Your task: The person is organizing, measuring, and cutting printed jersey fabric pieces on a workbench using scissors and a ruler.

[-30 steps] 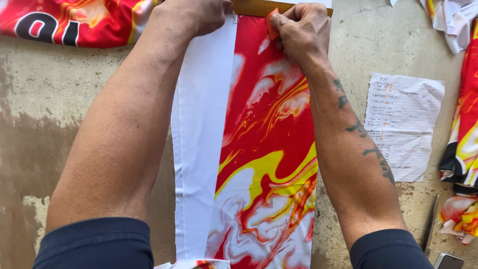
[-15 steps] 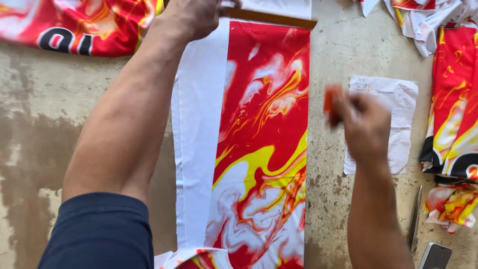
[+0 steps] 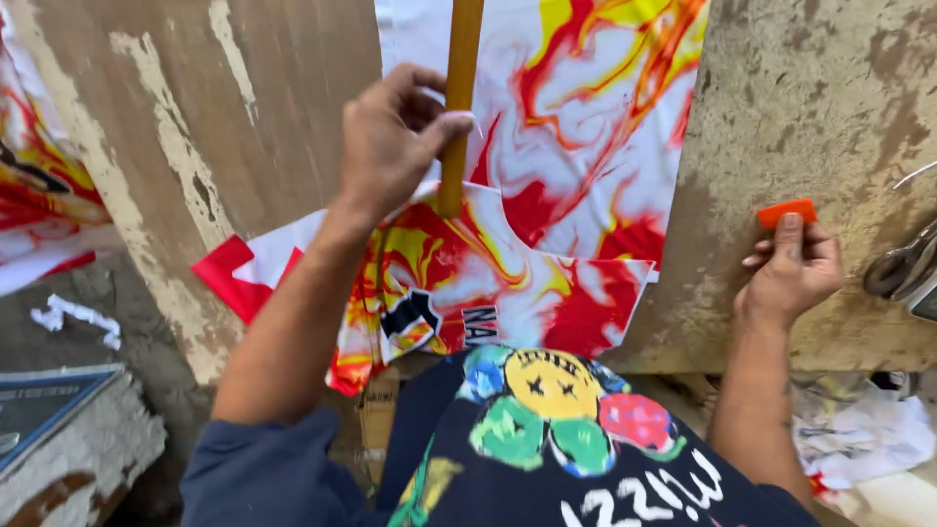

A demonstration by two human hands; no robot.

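This looks like a small garment-cutting workshop. A worn, stained worktable (image 3: 800,117) fills most of the view, with cut pieces of printed red, yellow and white fabric (image 3: 586,127) spread on it and more pieces (image 3: 39,215) off to the left. Metal scissors (image 3: 903,263) lie at the right edge, and fabric scraps (image 3: 859,439) sit on the floor below the table.
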